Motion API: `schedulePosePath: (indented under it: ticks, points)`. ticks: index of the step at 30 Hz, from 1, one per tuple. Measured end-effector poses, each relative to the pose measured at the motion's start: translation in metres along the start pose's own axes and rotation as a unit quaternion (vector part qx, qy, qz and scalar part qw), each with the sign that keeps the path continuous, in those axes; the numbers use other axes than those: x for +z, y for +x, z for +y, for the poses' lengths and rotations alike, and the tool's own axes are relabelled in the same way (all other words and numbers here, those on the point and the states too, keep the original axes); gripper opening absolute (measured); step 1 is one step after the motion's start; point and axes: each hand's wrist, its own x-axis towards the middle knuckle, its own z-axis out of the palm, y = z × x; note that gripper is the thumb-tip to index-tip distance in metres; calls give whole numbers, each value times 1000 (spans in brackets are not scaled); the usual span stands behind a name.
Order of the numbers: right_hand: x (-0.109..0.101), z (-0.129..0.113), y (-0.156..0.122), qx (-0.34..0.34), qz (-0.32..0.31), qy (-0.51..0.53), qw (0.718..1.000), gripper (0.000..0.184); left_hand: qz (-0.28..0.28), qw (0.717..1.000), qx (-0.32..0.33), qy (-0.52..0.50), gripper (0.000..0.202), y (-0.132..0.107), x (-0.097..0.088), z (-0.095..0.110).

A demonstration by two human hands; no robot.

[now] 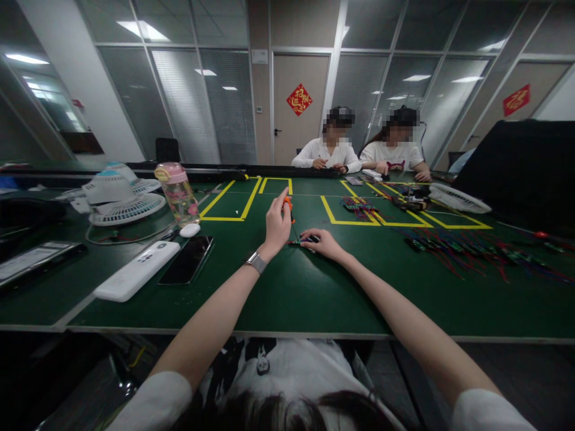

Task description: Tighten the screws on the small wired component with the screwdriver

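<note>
My left hand [278,222] is closed round the orange handle of a screwdriver [288,207], held upright. Its thin dark shaft runs down to a small dark part [294,242] lying on the green table. My right hand [322,242] rests low over the table and pinches that part, which looks like a small circuit board with wires; the fingers cover much of it. The screwdriver tip meets the part or ends close beside it; which one I cannot tell.
Wired circuit boards [476,248] lie to the right, with another cluster [359,208] inside yellow tape. On the left are a white power bank [138,270], a phone [187,260], a pink-lidded bottle [178,194] and a fan [126,197]. Two people [332,154] sit across the table.
</note>
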Motion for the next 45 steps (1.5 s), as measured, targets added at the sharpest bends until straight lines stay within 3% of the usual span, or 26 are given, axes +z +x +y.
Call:
schedulePosePath:
  ticks: [6, 13, 21, 27, 35, 41, 45]
  points:
    - [0, 0, 0, -4, 1, 1, 1000, 16, 6, 999, 4, 51, 29, 1, -4, 1]
    - [0, 0, 0, 1, 2, 1, 1000, 16, 12, 999, -21, 25, 35, 3, -4, -4]
    - [-1, -1, -1, 1, -1, -5, 1000, 16, 21, 998, 9, 53, 22, 1, -5, 5]
    - [-1, -1, 0, 1, -5, -4, 1000, 16, 3, 1000, 9, 19, 34, 2, -2, -1]
    - [-1, -3, -1, 2, -2, -5, 1000, 16, 21, 998, 26, 44, 22, 1, -4, 6]
    - [-1, -2, 0, -1, -2, -6, 1000, 16, 0, 1000, 21, 20, 34, 2, -4, 4]
    - [-1, -2, -1, -1, -1, -6, 1000, 16, 12, 999, 21, 22, 30, 1, -3, 4]
